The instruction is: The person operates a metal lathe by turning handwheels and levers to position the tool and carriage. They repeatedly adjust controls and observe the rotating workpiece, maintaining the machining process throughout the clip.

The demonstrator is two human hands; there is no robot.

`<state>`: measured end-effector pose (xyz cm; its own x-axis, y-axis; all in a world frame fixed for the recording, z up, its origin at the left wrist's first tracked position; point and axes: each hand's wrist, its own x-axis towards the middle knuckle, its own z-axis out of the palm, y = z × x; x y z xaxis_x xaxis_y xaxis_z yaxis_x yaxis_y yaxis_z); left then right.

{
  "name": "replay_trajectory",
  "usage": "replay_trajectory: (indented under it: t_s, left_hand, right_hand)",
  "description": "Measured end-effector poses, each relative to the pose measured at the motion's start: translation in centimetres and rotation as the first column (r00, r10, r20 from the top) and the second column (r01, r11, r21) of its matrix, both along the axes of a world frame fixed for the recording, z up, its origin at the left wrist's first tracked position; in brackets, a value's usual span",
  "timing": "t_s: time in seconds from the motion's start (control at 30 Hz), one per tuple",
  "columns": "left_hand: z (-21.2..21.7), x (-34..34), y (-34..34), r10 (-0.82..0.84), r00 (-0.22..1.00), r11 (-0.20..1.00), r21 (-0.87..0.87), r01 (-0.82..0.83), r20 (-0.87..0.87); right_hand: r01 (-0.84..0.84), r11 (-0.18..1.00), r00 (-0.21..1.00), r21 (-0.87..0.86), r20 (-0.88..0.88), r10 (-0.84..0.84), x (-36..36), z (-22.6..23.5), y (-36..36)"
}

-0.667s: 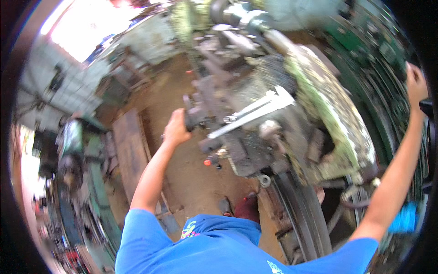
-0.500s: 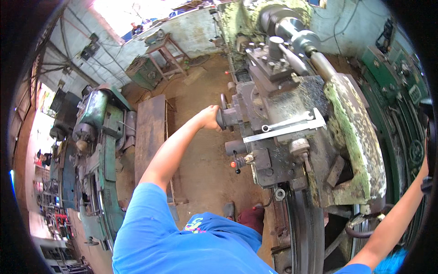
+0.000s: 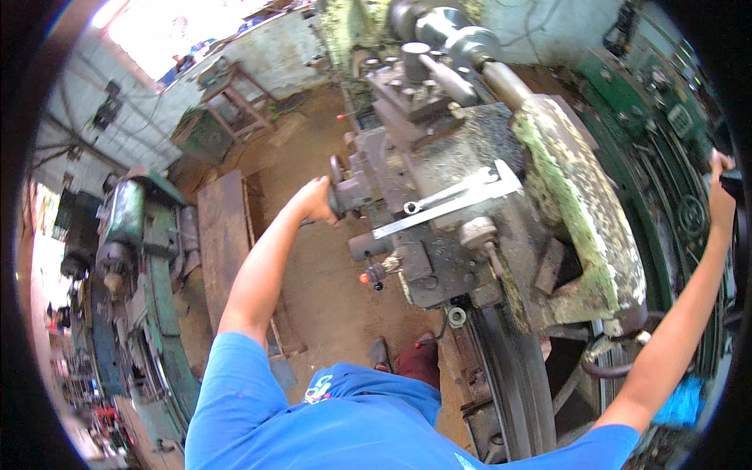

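My left hand (image 3: 317, 200) is closed around the dark handwheel (image 3: 337, 202) on the near side of the lathe's carriage. On top of that carriage lie a steel caliper (image 3: 446, 210) and an open-end wrench (image 3: 450, 192), side by side. The tool post (image 3: 415, 74), with its thick lever, stands beyond them. A shiny round workpiece (image 3: 468, 43) sits at the chuck, by the tailstock's centre. Stretched far out to the right, my right hand (image 3: 719, 166) is beside a dark object at the picture's rim; its grip is unclear.
The mottled tailstock (image 3: 576, 188) stands right of the carriage, above the bed rails (image 3: 513, 376). Orange-tipped levers (image 3: 366, 278) jut from the carriage. A second green lathe (image 3: 129, 235) and a wooden board (image 3: 223, 227) are at left, and green machinery (image 3: 666, 149) is at right.
The view has shifted, so the lathe appears further left and lower. My right hand has come into sight at the right rim. My left hand stays on the handwheel.
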<state>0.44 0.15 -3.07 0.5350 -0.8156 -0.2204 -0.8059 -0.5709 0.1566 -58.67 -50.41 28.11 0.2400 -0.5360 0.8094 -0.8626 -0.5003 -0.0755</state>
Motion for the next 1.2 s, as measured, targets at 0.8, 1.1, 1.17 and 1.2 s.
replay_trajectory:
  t_s: [0.8, 1.1, 1.17, 1.2]
  left_hand:
    - [0.2, -3.2, 0.4, 0.136, 0.988, 0.989, -0.066, -0.131, 0.076]
    - [-0.6, -3.7, 0.7, 0.154, 0.977, 0.984, -0.118, -0.137, 0.15]
    - [-0.7, -4.0, 0.7, 0.161, 0.975, 0.982, -0.121, -0.143, 0.156]
    - [-0.7, -4.1, 0.8, 0.169, 0.972, 0.981, -0.119, -0.15, 0.166]
  right_hand:
    - [-0.01, 0.999, 0.997, 0.052, 0.071, 0.006, 1.5, 0.3, 3.5]
    - [-0.022, 0.999, 0.998, 0.04, 0.065, 0.019, 1.5, 0.1, 3.5]
    - [-0.028, 0.998, 0.997, 0.054, 0.071, 0.024, 1.6, 0.1, 3.5]
    - [-0.019, 0.999, 0.998, 0.037, 0.053, 0.017, 1.6, 0.1, 3.6]
